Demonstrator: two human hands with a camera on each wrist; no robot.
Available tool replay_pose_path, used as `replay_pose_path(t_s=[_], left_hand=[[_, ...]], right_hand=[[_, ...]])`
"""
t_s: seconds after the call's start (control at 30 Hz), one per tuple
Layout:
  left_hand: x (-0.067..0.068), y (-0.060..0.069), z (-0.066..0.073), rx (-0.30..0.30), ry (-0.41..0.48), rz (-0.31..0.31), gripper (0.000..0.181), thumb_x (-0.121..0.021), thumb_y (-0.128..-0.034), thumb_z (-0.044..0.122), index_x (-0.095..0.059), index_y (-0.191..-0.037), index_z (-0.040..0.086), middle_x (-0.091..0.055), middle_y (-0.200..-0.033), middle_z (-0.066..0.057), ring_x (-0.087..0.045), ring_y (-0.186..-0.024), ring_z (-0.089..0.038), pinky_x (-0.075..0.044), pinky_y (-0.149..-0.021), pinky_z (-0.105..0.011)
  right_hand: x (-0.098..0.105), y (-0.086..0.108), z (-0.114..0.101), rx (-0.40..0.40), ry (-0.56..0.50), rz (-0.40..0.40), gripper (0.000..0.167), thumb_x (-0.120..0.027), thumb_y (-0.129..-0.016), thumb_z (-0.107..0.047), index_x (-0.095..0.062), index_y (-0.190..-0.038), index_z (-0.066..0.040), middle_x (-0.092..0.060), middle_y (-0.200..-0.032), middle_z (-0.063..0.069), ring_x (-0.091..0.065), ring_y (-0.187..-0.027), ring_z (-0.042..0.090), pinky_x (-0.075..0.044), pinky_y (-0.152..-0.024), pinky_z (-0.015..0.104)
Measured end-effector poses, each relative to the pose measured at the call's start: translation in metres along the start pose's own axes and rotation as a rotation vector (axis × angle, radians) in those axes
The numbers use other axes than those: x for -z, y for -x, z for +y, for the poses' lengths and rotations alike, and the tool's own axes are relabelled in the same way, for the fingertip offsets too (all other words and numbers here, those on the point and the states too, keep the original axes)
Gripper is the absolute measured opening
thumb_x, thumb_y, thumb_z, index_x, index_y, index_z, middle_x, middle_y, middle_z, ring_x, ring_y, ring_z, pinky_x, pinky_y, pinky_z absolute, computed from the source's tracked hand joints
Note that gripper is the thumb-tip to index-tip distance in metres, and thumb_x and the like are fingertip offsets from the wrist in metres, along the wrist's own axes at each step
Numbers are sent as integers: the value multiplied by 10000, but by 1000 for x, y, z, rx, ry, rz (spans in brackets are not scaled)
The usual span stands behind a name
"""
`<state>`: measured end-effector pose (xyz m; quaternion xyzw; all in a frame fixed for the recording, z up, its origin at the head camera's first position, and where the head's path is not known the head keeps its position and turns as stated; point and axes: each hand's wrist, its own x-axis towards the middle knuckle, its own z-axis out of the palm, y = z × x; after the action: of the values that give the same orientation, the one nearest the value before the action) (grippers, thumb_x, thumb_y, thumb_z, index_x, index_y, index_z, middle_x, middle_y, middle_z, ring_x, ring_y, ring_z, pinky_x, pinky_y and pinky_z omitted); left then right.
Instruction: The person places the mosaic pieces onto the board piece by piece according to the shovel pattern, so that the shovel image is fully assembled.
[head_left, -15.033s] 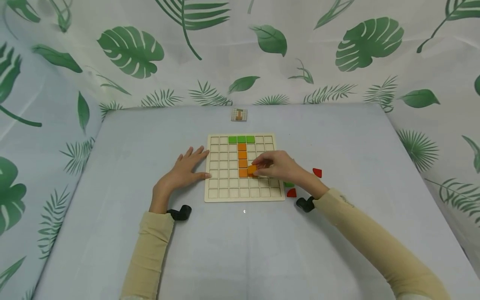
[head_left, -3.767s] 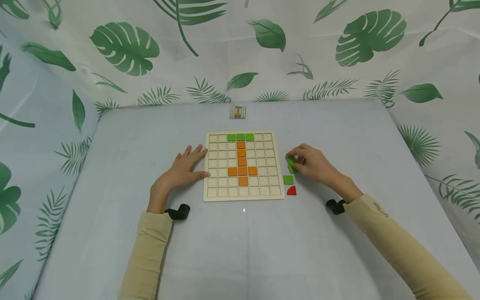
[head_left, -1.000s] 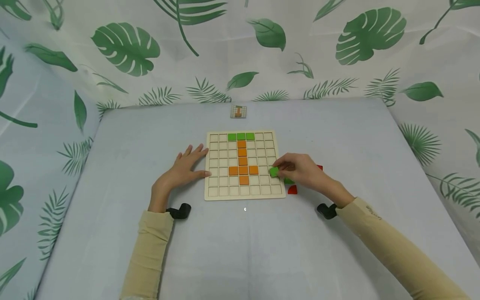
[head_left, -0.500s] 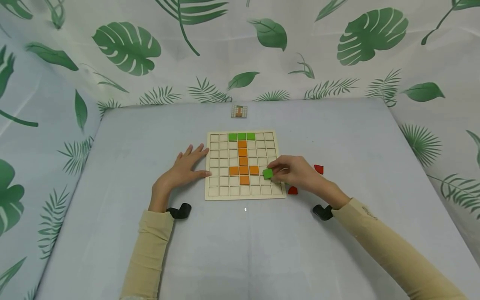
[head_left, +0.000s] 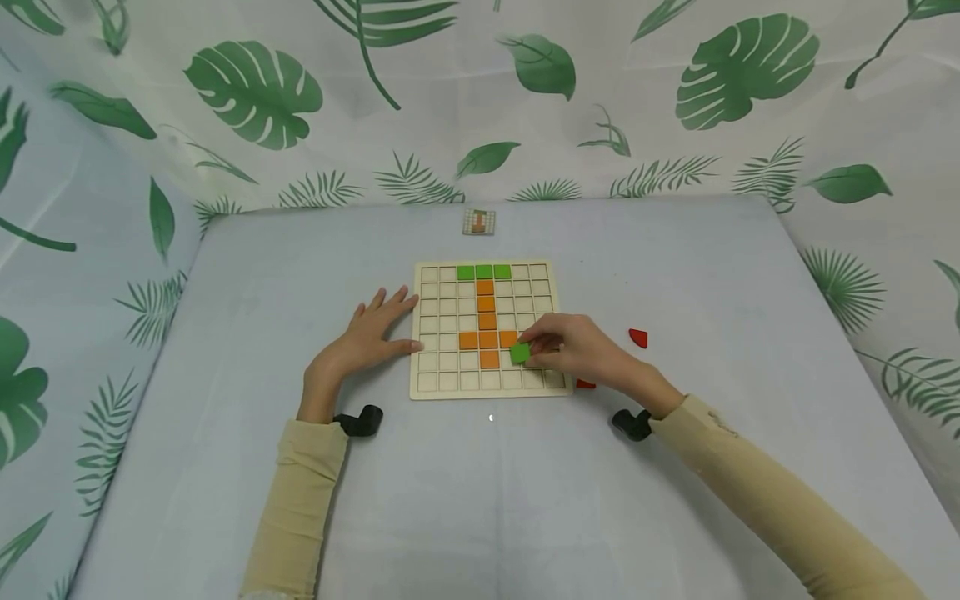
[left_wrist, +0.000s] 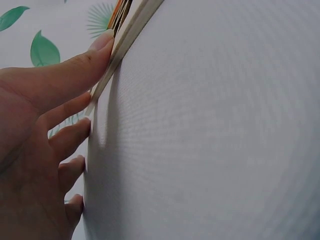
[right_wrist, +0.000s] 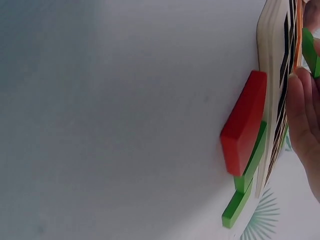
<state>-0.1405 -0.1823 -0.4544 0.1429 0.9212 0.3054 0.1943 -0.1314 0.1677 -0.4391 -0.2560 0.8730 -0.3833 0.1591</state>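
Observation:
A wooden grid board [head_left: 437, 382] lies flat on the table. Three green tiles [head_left: 483, 272] fill the middle of its far row. Orange tiles [head_left: 487, 321] form a cross below them. My right hand [head_left: 573, 342] pinches a green square tile [head_left: 520, 353] just over the board, right of the lowest orange tile; the right wrist view also catches this green tile [right_wrist: 311, 52] between the fingers. My left hand [head_left: 363, 342] is spread at the board's left edge, thumb and fingertips touching it; in the left wrist view the thumb [left_wrist: 75, 75] rests on the board's edge [left_wrist: 130, 42].
Right of the board lie a red quarter-round piece [head_left: 638, 338] and another red piece [head_left: 586, 384], partly hidden. Green tiles [right_wrist: 237, 205] show beside the red piece [right_wrist: 245, 122] in the right wrist view. A small pattern card [head_left: 478, 222] lies beyond the board.
Over the last second my right hand has carried the green tile leftward across the board. Since the earliest frame, orange tiles have been added to form the cross. My left hand has stayed.

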Motion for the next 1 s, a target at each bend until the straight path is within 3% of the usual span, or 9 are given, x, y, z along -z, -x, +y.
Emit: replay_pose_path(t_s=[0.3,0.73,1.0], left_hand=[[-1,-1,-1,3,-2,3,818,-682,-991,367,-260,-1641,104,-108,-1732,-133,46,-1601,-388,71,-1272,-606],[-1,-1,1,6,-13,-2,818,-683,-994,353,-252,-1643,103,-105,-1732,-136,47,-1599,-393,69,-1271,-609],[1,1,4,8,-14,-4,824,-681,-994,345,-239,-1645,100,-97,-1731,-143,57,-1597,-399,76,-1269,-612]], right_hand=[[-5,-7,-5,7,-5,-36,271,-829,-862,-73,-757,-1116,-15,-736,-1044,68,-668,-906,164,-608,-868,343],[-9,-10,-9,78,99,-30,274,-848,-845,-94,-762,-1095,-21,-733,-998,31,-645,-882,174,-580,-804,333],[-11,-10,-11,98,112,-36,231,-835,-847,-53,-765,-1064,-17,-680,-967,53,-618,-859,180,-586,-787,337]])
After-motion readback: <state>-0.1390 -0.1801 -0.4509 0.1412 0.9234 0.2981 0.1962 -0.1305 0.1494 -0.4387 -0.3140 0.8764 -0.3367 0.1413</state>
